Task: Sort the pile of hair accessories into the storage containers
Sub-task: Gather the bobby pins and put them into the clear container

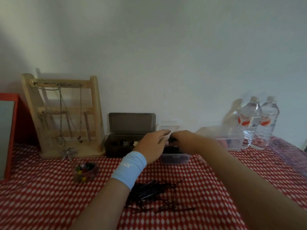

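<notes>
- The right hand (184, 141) is in the middle of the frame, its fingers curled narrow around some dark hairpins (172, 139); how many pins it holds I cannot tell, because the picture is blurred there.
- The left hand (153, 146) is just beside it, fingertips almost touching the right hand's fingertips; its fingers are bent and close together, but whether they pinch anything I cannot tell; a light blue wristband (128, 168) is around the left wrist.
- Both hands are above a small clear container (174, 159) with its lid standing open behind; there are dark pins inside it already.
- The pile of black hairpins (154, 195) lies in the lower middle of the frame on the red and white tablecloth (41, 196), partly hidden under the left forearm; some loose pins lie at its lower edge.
- A dark grey box (121, 146) with raised lid stands left of the clear container, against the wall; small flower-shaped clips (131, 143) are visible inside.
- A small round cup (85, 171) with colourful clips is in the lower left part, in front of a wooden jewellery stand (66, 117) with chains hanging on it.
- At the left edge is a red-framed mirror (8, 135).
- In the right part stand two water bottles (259, 122), side by side; just left of them is another clear container (230, 140), blurred.
</notes>
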Demonstrator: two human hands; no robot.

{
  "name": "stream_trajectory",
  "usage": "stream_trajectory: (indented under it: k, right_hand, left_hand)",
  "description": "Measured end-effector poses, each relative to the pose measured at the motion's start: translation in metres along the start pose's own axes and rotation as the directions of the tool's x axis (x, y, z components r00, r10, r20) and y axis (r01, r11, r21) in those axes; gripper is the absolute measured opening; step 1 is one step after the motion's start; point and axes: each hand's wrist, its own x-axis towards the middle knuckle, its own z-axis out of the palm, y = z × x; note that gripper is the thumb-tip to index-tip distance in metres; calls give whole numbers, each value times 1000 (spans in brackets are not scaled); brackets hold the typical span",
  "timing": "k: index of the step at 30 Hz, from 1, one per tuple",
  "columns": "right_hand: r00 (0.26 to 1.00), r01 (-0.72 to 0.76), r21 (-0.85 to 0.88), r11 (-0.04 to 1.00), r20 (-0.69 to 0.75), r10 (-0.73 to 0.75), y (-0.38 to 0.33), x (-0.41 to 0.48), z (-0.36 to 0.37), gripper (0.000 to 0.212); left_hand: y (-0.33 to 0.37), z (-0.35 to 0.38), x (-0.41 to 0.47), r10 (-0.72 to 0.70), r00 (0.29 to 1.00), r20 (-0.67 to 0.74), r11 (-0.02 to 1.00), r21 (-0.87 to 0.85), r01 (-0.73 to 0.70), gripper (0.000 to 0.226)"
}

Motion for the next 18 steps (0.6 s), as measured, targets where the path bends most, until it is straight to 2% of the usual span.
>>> stream_trajectory:
  k: [4, 8, 12, 15, 18]
  right_hand:
    - [997, 72, 29, 997, -33, -71, 3, 7, 8, 30]
    - [990, 126, 68, 990, -71, -121, 12, 5, 8, 48]
    - [989, 112, 222, 969, -119, -88, 24, -3, 2, 59]
    - [981, 81, 273, 959, -189, -29, 36, -8, -1, 47]
    - [983, 33, 241, 970, -181, 11, 42, -11, 0, 25]
  left_hand:
    - [-16, 7, 1, 15, 998, 53, 995, 101, -20, 42]
    - [-24, 11, 2, -4, 992, 130, 982, 187, -21, 50]
    - [-28, 16, 1, 57, 986, 158, 927, 359, -111, 53]
    - [-29, 19, 1, 97, 975, 198, 853, 489, -184, 48]
    - [-29, 21, 1, 122, 981, 149, 881, 438, -176, 47]
